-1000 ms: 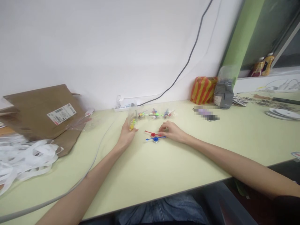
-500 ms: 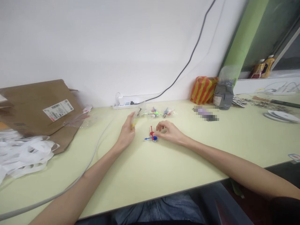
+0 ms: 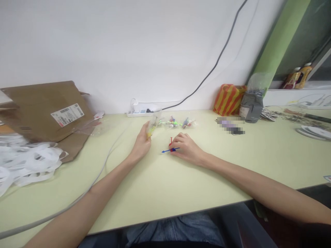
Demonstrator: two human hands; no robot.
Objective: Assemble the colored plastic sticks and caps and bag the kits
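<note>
My left hand (image 3: 141, 144) is closed on a clear plastic bag (image 3: 153, 128) with yellow and light-green small parts inside, held upright above the table. Across from it, my right hand (image 3: 185, 147) has its fingers curled and pinched at a small blue plastic piece (image 3: 167, 151) with an arrow-shaped tip that points left. A small red plastic piece (image 3: 171, 141) with a thin upright stem stands right by those fingertips, its base partly hidden by them. Behind both hands lie several clear bags (image 3: 172, 122) of colourful small parts.
A white power strip (image 3: 139, 113) runs along the wall. At left are an opened cardboard box (image 3: 46, 113), white ribbon strips (image 3: 33, 162) and a grey cable (image 3: 103, 165). Toward the right stand a striped bag (image 3: 229, 100), a grey pouch (image 3: 252, 106) and white discs (image 3: 314, 132).
My right hand has moved onto the red and blue pieces, and its fingers have closed there. The blue piece's arrow has tilted slightly. My left hand still holds the bag.
</note>
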